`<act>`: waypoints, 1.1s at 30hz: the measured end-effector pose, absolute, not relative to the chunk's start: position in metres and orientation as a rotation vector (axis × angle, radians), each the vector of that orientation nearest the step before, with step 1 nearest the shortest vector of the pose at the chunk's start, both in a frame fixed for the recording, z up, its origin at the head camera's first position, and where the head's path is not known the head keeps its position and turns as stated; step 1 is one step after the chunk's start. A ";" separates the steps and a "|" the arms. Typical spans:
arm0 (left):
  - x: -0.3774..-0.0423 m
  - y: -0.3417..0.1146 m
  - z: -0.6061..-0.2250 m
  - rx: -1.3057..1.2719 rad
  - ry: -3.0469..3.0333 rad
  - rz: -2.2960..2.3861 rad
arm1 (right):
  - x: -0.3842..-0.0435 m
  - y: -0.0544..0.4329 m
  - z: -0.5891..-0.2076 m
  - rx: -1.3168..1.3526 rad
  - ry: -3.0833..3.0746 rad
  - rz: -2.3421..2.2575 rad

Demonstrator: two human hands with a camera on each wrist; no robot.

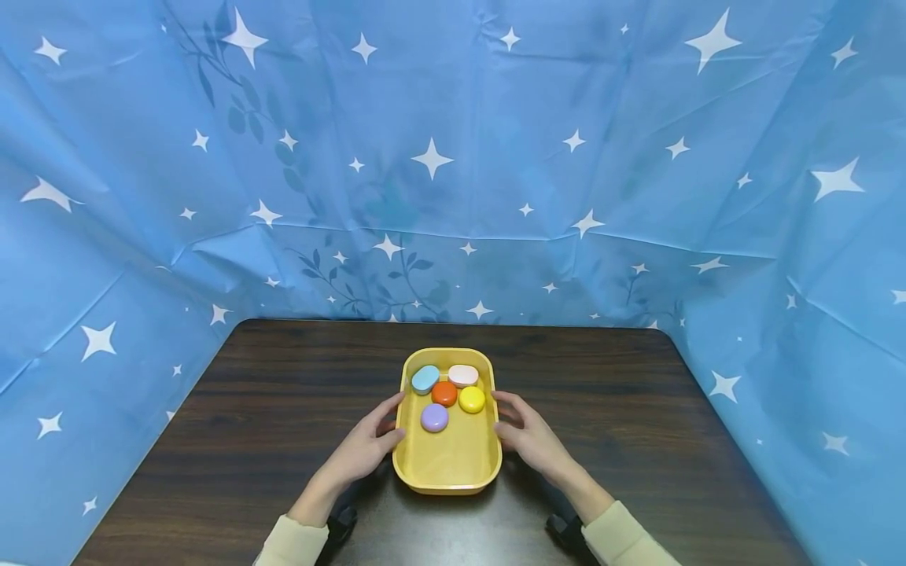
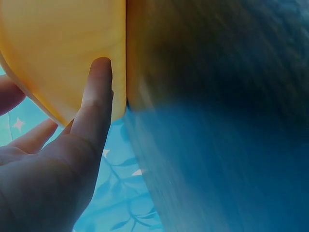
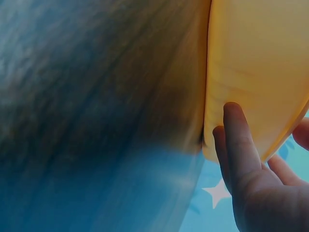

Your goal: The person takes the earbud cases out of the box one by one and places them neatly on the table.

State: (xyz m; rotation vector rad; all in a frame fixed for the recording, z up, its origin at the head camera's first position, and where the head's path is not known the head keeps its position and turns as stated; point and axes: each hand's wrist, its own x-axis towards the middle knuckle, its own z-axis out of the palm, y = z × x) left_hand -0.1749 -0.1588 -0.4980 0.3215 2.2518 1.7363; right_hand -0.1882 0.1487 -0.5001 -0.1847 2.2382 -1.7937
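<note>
A yellow rectangular tray (image 1: pixel 453 472) with rounded corners sits on the dark table. Several smooth rounded pieces lie in its far half: a light blue one (image 1: pixel 425 380), a pale pink one (image 1: pixel 463 376), a red-orange one (image 1: pixel 444 393), a yellow one (image 1: pixel 472 399) and a purple one (image 1: pixel 435 417). My left hand (image 1: pixel 361 448) touches the tray's left side, thumb and index finger at the rim. On the right side my right hand (image 1: pixel 534 444) mirrors it. Both wrist views show extended fingers lying against the outer wall of the tray (image 2: pixel 58 43).
The dark wood-grain table (image 1: pixel 297 377) extends to both sides and beyond the tray. Blue cloth (image 1: pixel 453 196) with white stars hangs behind it and along both sides. Dark wrist straps show at both cream sleeves (image 1: pixel 293 542).
</note>
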 end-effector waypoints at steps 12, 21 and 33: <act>-0.177 -0.169 -0.496 0.314 2.246 1.728 | -0.191 0.140 -0.500 -0.188 2.193 -1.809; -0.180 -0.176 -0.497 0.280 2.291 1.680 | -0.194 0.135 -0.498 -0.202 2.175 -1.799; -0.178 -0.186 -0.494 0.285 2.285 1.677 | -0.192 0.125 -0.496 -0.232 2.144 -1.818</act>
